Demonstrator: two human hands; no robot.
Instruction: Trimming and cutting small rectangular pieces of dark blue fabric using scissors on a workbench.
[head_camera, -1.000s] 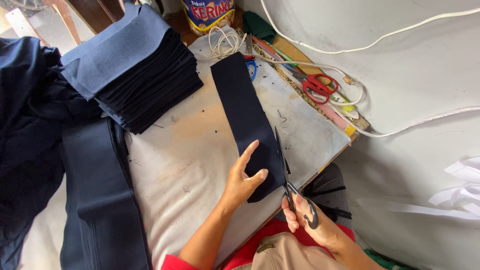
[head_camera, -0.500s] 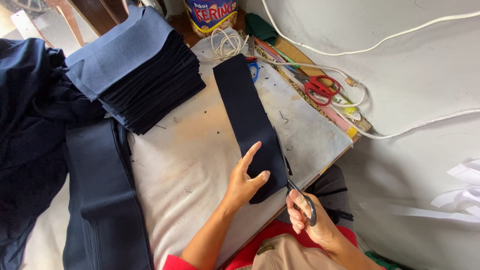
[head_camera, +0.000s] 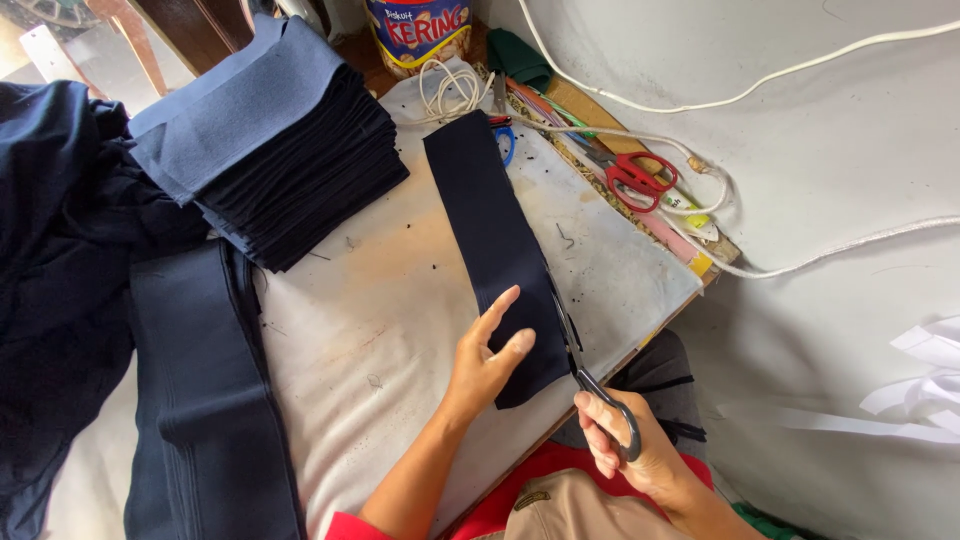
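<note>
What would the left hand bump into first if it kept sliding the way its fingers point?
The left hand points up along the dark fabric strip it presses. Going on, it would probably meet the coiled white cord beyond the strip's far end, though depth is unclear.

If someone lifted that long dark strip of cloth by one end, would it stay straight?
Probably not. The dark strip lies thin and flat on the table, so it likely droops. The left hand pins it beside the scissors, suggesting it slides easily.

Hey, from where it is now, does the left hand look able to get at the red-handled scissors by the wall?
Probably yes. The left hand lies flat on the dark fabric strip, and the red-handled scissors lie beyond it among white cords. Only low, flat cloth lies between, though it looks a long stretch.
</note>
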